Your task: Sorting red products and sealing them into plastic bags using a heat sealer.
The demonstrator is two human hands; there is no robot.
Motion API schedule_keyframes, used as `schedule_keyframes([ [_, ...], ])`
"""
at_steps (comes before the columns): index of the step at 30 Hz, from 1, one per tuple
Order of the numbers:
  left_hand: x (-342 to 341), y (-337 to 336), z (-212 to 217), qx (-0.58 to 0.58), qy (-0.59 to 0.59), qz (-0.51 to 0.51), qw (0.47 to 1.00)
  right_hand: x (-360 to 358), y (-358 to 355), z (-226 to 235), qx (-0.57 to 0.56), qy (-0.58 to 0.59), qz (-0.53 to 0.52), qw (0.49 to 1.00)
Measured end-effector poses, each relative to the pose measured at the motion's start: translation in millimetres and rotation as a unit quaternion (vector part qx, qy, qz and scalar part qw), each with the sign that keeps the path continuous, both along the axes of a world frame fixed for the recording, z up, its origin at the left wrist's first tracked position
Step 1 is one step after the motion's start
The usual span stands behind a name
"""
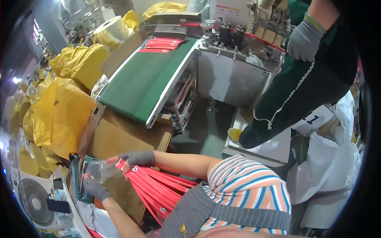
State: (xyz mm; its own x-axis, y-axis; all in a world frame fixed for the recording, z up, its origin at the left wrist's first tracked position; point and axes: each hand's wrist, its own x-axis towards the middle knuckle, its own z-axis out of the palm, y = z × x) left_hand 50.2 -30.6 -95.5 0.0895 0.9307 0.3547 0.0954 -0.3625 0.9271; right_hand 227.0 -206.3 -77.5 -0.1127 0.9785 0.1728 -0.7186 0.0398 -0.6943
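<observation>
My right hand (139, 159), in a grey glove, is closed around the upper end of a thick bundle of long flat red strips (154, 186). The strips fan out downward across my lap, and some carry a small round black-and-white mark. My left hand (96, 189), also gloved in grey, pinches a crumpled piece of clear plastic (99, 170). This plastic reaches over to the strips' ends by my right hand. Beside my left hand stands a teal metal frame (75, 178). Glove and plastic partly hide the left fingertips.
Ahead, several red packs (162, 44) lie on a green conveyor belt (147, 79). Brown cardboard (127, 131) sits below its near end. Yellow bags (59, 115) and a fan (35, 201) are on the left. At right, a co-worker's gloved hand (305, 41) is beside a hanging braided cord (291, 93).
</observation>
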Motion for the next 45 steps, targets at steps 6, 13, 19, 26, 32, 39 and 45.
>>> schedule_keyframes([
  [6, 19, -102, 35, 0.334, 0.350, -0.293, 0.825, -24, 59, -87, 0.121, -0.014, -0.089, 0.988],
  [13, -15, -143, -63, 0.022, -0.033, -0.100, 0.994, -49, -9, -67, 0.031, 0.175, -0.013, 0.984],
  [19, -69, -206, -84, -0.056, 0.059, -0.195, 0.977, -77, -104, -91, -0.294, 0.119, 0.035, 0.948],
  [26, -20, -109, -17, 0.021, 0.093, -0.095, 0.991, -27, 32, -5, -0.051, -0.826, -0.251, 0.502],
  [32, -40, 2, 75, 0.152, 0.171, -0.030, 0.973, -32, 84, 71, 0.214, -0.702, -0.414, 0.538],
  [39, -46, 45, 111, 0.045, 0.446, -0.164, 0.879, 17, 131, 102, 0.049, -0.764, -0.293, 0.573],
  [45, -39, 23, 127, -0.105, 0.313, -0.264, 0.906, 47, 133, 86, -0.015, -0.654, -0.152, 0.741],
])
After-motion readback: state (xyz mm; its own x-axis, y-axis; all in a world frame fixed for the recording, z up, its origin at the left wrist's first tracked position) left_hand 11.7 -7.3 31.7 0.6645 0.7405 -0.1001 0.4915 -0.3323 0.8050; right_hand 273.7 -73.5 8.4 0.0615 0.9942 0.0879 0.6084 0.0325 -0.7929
